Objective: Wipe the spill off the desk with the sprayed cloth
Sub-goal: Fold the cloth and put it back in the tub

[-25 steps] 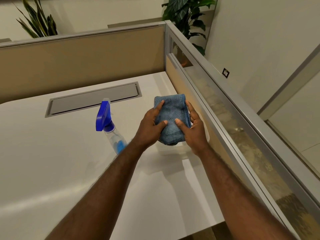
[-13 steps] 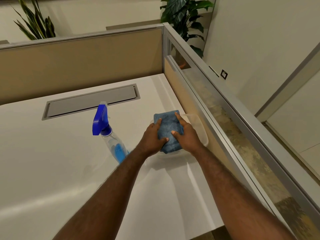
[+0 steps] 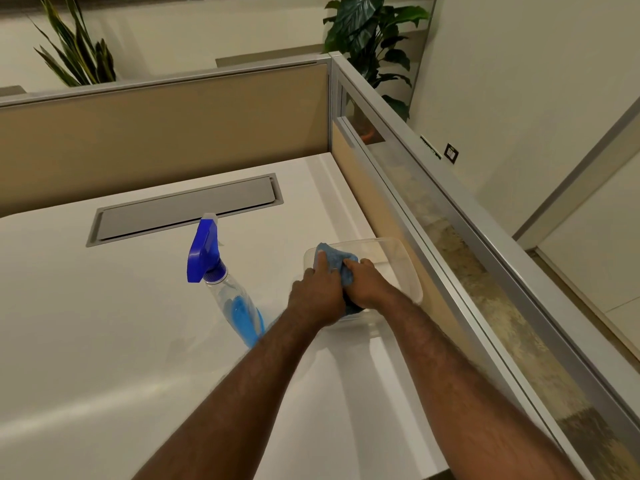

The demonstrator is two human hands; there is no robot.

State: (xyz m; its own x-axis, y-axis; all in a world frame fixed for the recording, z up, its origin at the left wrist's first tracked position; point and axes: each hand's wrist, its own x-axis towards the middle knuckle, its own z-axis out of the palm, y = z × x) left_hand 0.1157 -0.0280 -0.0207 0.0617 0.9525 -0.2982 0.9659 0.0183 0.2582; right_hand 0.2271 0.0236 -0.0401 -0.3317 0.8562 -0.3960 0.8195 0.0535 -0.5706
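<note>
A blue cloth (image 3: 333, 260) is bunched down inside a clear plastic tub (image 3: 398, 261) on the white desk (image 3: 104, 323). My left hand (image 3: 317, 292) and my right hand (image 3: 369, 284) both grip the cloth and press it into the tub. Most of the cloth is hidden under my hands. A clear spray bottle (image 3: 225, 282) with a blue trigger head and blue liquid stands just left of my left hand. No spill is plainly visible on the desk.
A grey cable flap (image 3: 187, 209) is set into the desk behind the bottle. Beige cubicle panels with a metal frame (image 3: 415, 161) close off the back and right side. Potted plants (image 3: 370, 39) stand beyond the panels.
Both hands have lowered the folded cloth from above the desk down into the clear tub, and the cloth is now scrunched between them.
</note>
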